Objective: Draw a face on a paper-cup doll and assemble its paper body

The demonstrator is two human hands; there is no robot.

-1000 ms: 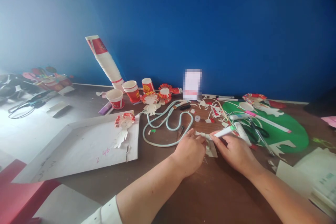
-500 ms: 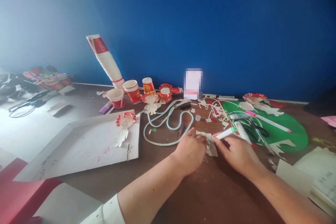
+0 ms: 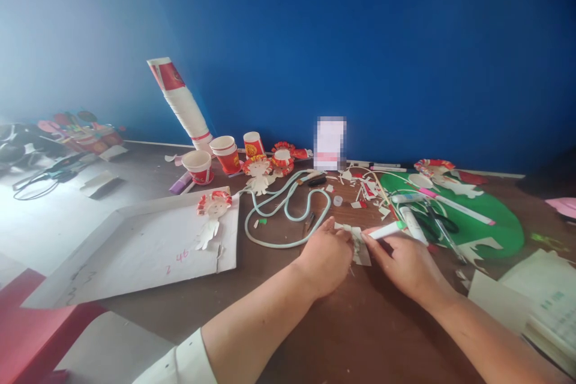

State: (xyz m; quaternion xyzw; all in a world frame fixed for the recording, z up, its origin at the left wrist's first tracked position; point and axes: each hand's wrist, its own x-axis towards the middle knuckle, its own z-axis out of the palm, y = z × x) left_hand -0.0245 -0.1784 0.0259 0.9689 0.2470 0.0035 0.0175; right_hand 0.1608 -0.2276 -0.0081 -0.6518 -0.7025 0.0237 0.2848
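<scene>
My left hand (image 3: 327,255) has its fingers curled and bears down on a small piece of white paper (image 3: 363,257) lying on the brown table. A white marker with a green end (image 3: 382,231) is in my right hand (image 3: 411,267), which is closed around it. Its green end points up to the right, and its other end is at the paper, partly hidden by my fingers. Just beyond my left hand lies a pale blue cable (image 3: 274,246) in loops. A small green cap-like piece (image 3: 263,222) rests inside one loop.
A white board (image 3: 135,252) with a paper-cup figure (image 3: 215,207) lies to the left. Behind it stand red paper cups (image 3: 225,156) and a leaning cup stack (image 3: 186,114). Paper scraps (image 3: 369,191), a green round mat (image 3: 504,228), scissors (image 3: 443,228) and a pink-ended marker (image 3: 459,207) lie right.
The view has shifted very slightly. Both hands keep nearly the same place on the paper, and the marker stays in my right hand.
</scene>
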